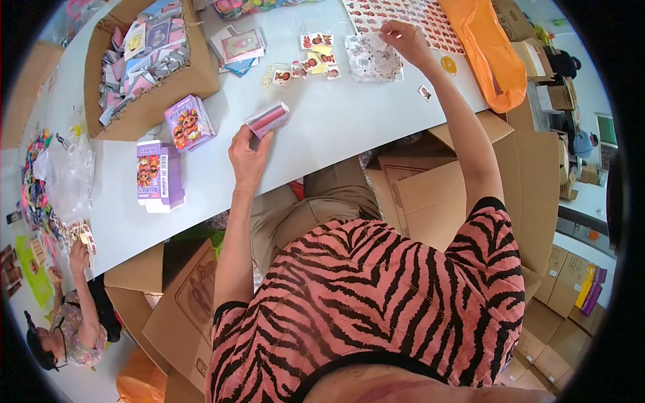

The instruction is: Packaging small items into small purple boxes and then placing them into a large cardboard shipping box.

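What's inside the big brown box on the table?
The cardboard box is piled with small flat packets in pink, purple and grey, lying jumbled. Anything beneath that top layer is covered, so it can't be seen.

Pink box (267, 118), purple cartons (160, 176) (orange bag (487, 50)), white table (336, 127).

Packages and sticker sheets on the white table

The left hand (247, 156) grips a small clear-wrapped pink box (267, 118); left of it lie two purple printed cartons (189, 122) (158, 176). The right hand (405, 39) pinches a clear printed packet (371, 59), with small red-and-yellow sticker packs (316, 52) just left of it, a red sticker sheet (416, 15) beyond it and an orange bag (489, 52) to its right.
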`<state>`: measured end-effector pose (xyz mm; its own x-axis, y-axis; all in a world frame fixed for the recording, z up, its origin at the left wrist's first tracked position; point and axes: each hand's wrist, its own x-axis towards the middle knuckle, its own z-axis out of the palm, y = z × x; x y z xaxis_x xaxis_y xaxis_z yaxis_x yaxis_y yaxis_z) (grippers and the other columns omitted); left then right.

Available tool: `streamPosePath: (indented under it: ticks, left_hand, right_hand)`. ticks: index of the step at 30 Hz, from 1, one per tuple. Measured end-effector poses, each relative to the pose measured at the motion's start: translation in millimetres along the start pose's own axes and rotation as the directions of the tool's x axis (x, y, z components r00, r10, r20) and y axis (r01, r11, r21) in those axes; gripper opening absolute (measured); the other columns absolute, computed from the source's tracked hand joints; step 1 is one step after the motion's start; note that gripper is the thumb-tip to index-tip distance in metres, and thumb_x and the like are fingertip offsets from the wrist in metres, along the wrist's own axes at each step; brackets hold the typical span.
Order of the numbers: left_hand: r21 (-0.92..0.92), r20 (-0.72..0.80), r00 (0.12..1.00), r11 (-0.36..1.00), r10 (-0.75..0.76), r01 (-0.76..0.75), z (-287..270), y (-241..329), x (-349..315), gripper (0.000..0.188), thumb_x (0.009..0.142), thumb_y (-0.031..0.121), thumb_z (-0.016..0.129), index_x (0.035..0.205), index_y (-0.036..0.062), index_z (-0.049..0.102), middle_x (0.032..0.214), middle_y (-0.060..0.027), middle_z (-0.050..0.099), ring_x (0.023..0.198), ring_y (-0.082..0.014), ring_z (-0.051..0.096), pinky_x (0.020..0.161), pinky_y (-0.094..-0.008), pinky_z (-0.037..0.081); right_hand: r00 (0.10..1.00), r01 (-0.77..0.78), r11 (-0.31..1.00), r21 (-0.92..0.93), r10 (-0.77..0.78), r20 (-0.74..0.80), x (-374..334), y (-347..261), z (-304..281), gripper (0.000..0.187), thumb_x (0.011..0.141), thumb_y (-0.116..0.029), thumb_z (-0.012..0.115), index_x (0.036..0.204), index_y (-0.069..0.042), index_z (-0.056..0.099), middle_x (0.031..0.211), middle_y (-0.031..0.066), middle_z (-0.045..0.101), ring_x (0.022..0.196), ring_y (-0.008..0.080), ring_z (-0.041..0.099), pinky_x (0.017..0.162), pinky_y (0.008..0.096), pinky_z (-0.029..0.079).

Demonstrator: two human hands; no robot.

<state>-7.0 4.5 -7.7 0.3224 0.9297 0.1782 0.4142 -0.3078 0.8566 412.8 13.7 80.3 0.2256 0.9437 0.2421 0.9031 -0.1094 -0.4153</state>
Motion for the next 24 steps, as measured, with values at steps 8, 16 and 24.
streamPosePath:
  ticks: [8,16,24]
  left_hand:
    - [-0.098,-0.028,0.998,0.993,-0.064,0.061,0.6,5.7,-1.2,0.026,0.075,0.015,0.073,0.093,0.0026,0.06,0.082,-0.0145,0.064,0.075,-0.028,0.06,0.07,-0.0375,0.048]
    - [-0.146,-0.026,0.999,0.989,-0.035,0.031,4.9,0.7,-1.2,0.024,0.076,0.014,0.072,0.093,0.0018,0.06,0.084,-0.0139,0.064,0.077,-0.0281,0.06,0.071,-0.0372,0.048]
    - [-0.164,-0.026,0.999,0.986,-0.033,0.029,2.9,1.9,-0.5,0.022,0.075,0.014,0.074,0.089,0.0013,0.061,0.08,-0.0125,0.062,0.073,-0.027,0.058,0.068,-0.0358,0.047]
  right_hand:
    - [0.999,-0.021,0.99,0.137,0.014,0.051,-4.0,-3.7,-3.6,0.021,0.083,-0.02,0.068,0.096,-0.003,0.066,0.082,0.0012,0.066,0.075,0.0083,0.058,0.07,0.024,0.047]
    - [0.992,-0.115,0.975,0.188,0.103,0.074,-6.5,15.2,-0.5,0.02,0.084,-0.021,0.067,0.093,-0.004,0.067,0.082,0.0004,0.065,0.073,0.0093,0.06,0.071,0.0249,0.049]
    - [0.946,-0.199,0.73,0.654,-0.031,0.322,-25.3,-94.6,-16.8,0.01,0.085,-0.013,0.065,0.09,-0.005,0.065,0.095,-0.0002,0.064,0.093,0.0072,0.057,0.087,0.0249,0.043]
